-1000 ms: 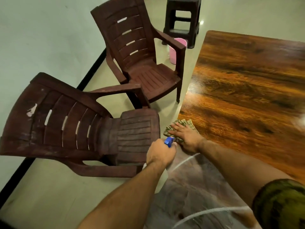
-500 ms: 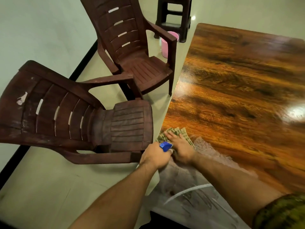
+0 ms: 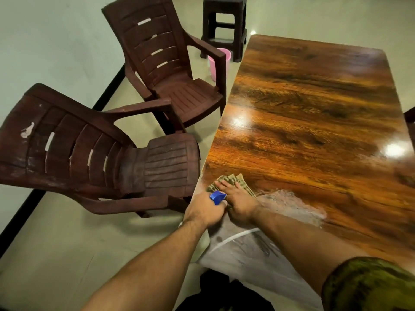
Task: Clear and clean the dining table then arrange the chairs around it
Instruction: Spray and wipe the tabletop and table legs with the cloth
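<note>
The glossy wooden dining table [image 3: 314, 113] fills the right side, with a wet soapy patch on its near end. My right hand [image 3: 240, 202] presses flat on a greenish cloth [image 3: 231, 180] at the table's left edge. Beside it, my left hand [image 3: 203, 212] is closed around a spray bottle, of which only the blue nozzle [image 3: 217, 197] shows. Two brown plastic armchairs stand left of the table: the near chair [image 3: 94, 153] tilted back, the far chair [image 3: 170, 63] upright.
A dark plastic stool [image 3: 224, 25] stands at the table's far left corner with a pink bucket [image 3: 221, 61] in front of it. A wall with a black skirting runs along the left. Part of another chair [image 3: 410, 117] shows at the right edge.
My right hand has stayed on the cloth at the table's left edge while the wet patch spread rightward behind it. My view has pulled back and up, showing more of the table.
</note>
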